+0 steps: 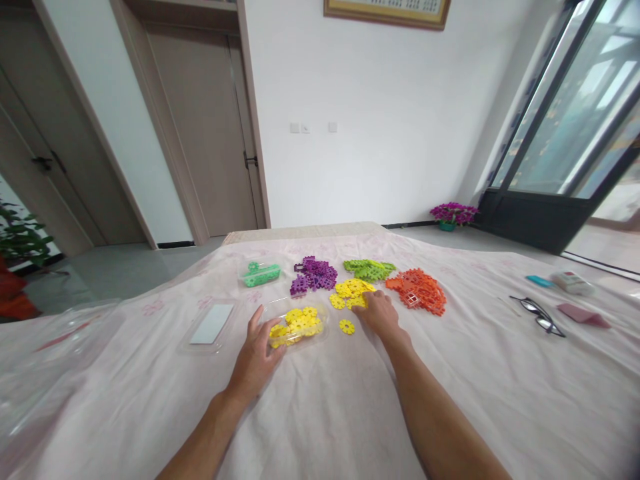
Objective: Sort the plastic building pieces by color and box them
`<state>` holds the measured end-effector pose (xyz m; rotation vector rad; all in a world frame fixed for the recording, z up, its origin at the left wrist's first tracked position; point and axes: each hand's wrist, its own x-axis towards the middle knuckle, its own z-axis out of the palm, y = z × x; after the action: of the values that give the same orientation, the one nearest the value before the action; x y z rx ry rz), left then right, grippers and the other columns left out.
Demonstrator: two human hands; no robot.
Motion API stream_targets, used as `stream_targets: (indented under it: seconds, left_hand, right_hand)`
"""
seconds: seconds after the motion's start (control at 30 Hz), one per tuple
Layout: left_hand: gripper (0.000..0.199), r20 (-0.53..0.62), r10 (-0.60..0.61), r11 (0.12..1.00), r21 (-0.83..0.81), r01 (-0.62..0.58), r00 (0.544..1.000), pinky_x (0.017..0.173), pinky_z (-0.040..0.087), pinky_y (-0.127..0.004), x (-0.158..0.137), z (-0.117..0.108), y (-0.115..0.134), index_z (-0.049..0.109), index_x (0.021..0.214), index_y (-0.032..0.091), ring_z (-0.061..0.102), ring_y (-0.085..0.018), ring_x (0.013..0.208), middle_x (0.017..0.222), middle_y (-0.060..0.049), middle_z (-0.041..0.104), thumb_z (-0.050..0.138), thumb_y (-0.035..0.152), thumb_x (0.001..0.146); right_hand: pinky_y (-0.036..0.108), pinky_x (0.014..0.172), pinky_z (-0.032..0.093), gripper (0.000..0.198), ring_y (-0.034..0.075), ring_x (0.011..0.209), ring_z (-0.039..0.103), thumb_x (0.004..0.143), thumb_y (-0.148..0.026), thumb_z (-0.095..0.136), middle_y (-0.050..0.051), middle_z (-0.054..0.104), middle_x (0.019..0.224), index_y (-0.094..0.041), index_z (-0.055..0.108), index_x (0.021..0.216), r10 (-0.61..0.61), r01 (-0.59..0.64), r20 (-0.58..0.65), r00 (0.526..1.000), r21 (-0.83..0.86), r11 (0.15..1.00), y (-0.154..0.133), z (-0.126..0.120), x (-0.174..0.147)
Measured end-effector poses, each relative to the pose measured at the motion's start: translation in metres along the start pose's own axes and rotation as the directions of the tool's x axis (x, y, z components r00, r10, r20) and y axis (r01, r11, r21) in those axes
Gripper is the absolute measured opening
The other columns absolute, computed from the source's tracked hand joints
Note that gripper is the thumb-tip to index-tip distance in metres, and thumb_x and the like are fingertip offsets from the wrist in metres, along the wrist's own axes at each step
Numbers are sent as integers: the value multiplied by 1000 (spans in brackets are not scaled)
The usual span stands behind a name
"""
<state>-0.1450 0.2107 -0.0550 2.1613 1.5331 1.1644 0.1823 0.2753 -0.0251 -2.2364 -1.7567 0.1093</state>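
Observation:
My left hand (259, 347) grips the left end of a clear plastic box (324, 313), with thumb at the front and fingers around the back. Yellow flower-shaped plastic discs (300, 325) lie inside that box. At the right edge of a loose pile of yellow discs (350, 289), my right hand (379, 313) bends its fingers down onto the pieces; the fingertips are partly hidden. One single yellow disc (347, 327) lies between the box and my right wrist.
Behind stand purple pieces (316, 273), light green pieces (369, 269) and a clear box (245, 272) of green pieces. Orange pieces (420, 292) lie right of my right hand. A clear lid (210, 325) rests at left, glasses (537, 313) at far right, all on a cloth-covered table (320, 427).

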Motion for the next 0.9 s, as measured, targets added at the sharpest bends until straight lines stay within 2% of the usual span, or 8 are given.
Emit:
stream_targets:
  seconds: [0.2,0.37,0.47,0.6,0.67,0.73,0.83,0.9]
  left_hand:
    - [44,6,2,1000,-1,-2,1000,113,41,-44,0,1,-1,58,127,21,42,-28,141,160,-14,23,60,14,83]
    - [44,14,3,1000,-1,-3,1000,113,41,-45,0,1,-1,57,127,21,42,-28,141,159,-14,23,60,14,84]
    - [44,12,5,1000,-2,-5,1000,113,41,-46,0,1,0,57,127,20,43,-28,140,159,-15,23,60,14,84]
    - [46,1,12,1000,-10,-12,1000,113,40,-46,0,1,0,57,127,21,42,-28,141,160,-14,23,61,11,82]
    - [47,5,8,1000,-20,-8,1000,114,39,-46,0,0,0,57,127,22,41,-28,142,160,-13,22,61,11,82]
    - [46,13,-1,1000,-28,1,1000,115,38,-47,0,0,1,57,128,22,40,-28,142,160,-13,22,61,13,82]
    - [45,15,-14,999,-32,15,1000,115,37,-48,0,-1,2,57,129,21,37,-29,144,160,-14,23,60,15,84]
    - [46,12,-21,999,-39,22,1000,115,37,-48,0,-1,3,58,129,21,37,-29,144,160,-13,23,61,17,84]
  right_hand:
    - [32,84,42,40,27,109,57,80,-36,69,12,61,117,-22,67,117,-32,34,-20,999,120,992,0,14,5]
    - [28,77,42,39,22,97,60,71,-25,72,8,64,109,-20,69,110,-27,44,-76,997,235,971,0,18,8]
    - [27,74,42,30,20,91,62,71,-20,67,5,69,99,-18,70,101,-59,85,-85,995,341,936,-2,18,9]
    - [27,72,44,17,19,83,63,74,-25,63,2,70,86,-18,69,88,-56,126,-154,986,493,861,-8,17,11]
    - [27,67,45,20,18,77,62,73,-30,64,2,68,82,-18,68,88,-30,134,-176,984,623,771,-15,14,10]
    - [26,61,46,27,17,70,60,72,-36,66,1,67,78,-17,67,91,-41,127,-129,991,782,610,-26,9,6]
    - [25,56,47,34,14,65,59,70,-42,71,1,66,77,-17,66,93,-173,75,-15,985,936,344,-48,-5,-6]
    - [25,60,50,39,14,70,62,68,-42,75,3,69,86,-18,67,98,-298,35,39,954,971,236,-61,-15,-15]
